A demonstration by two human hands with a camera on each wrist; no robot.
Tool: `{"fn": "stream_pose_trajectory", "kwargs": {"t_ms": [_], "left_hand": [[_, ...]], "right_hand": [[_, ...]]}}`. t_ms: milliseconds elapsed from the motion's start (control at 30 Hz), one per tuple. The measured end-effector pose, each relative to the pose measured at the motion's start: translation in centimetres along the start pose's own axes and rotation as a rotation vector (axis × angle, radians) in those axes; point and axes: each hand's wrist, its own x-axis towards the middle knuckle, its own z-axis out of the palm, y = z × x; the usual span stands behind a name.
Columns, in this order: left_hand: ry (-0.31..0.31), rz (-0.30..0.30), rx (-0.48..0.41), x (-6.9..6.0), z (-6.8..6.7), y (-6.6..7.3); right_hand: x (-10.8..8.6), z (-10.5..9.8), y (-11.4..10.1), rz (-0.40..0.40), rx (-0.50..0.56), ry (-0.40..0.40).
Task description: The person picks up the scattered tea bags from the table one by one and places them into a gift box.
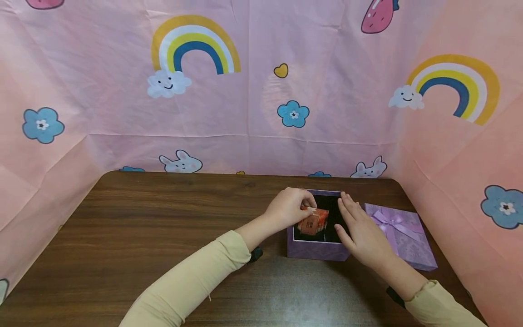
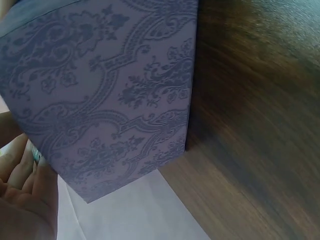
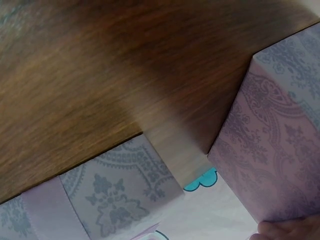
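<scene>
A purple patterned gift box (image 1: 316,251) with a dark inside stands without its lid on the table, right of centre. Over its opening, my left hand (image 1: 288,206) pinches a small orange-red printed packet (image 1: 313,223) between thumb and fingers; its exact kind is unclear. My right hand (image 1: 365,234) lies with fingers extended against the box's right rim. In the left wrist view the patterned box wall hides most of what the left hand (image 2: 25,185) holds. Fingertips (image 3: 290,230) of the right hand touch the box in the right wrist view.
The purple box lid (image 1: 412,240) with a ribbon bow lies to the right of the box, near the table's right edge. Brown wooden tabletop (image 1: 163,218) stretches to the left. A pink printed cloth (image 1: 253,100) hangs behind and at both sides.
</scene>
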Motion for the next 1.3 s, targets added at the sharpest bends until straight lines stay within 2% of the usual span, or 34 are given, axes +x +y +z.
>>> {"fn": "stream_pose_trajectory", "kwargs": {"t_ms": [167, 300, 633, 900, 1133, 1300], "left_hand": [[-0.021, 0.016, 0.102, -0.1, 0.2, 0.0], [-0.041, 0.035, 0.121, -0.1, 0.2, -0.1], [-0.029, 0.06, -0.01, -0.2, -0.3, -0.6], [-0.011, 0.113, -0.08, -0.5, -0.5, -0.7], [0.008, 0.102, -0.147, -1.9, -1.0, -1.3], [0.037, 0.091, -0.14, -3.2, -2.1, -2.1]], "right_hand": [[0.0, 0.0, 0.0, 0.001, 0.002, -0.002], [0.0, 0.0, -0.1, 0.014, 0.008, -0.016], [0.2, -0.1, -0.1, 0.015, -0.001, -0.029], [-0.3, -0.4, 0.2, 0.02, -0.003, -0.029], [-0.2, -0.7, 0.0, 0.072, 0.004, -0.108], [-0.2, -1.2, -0.1, 0.059, -0.012, -0.111]]}}
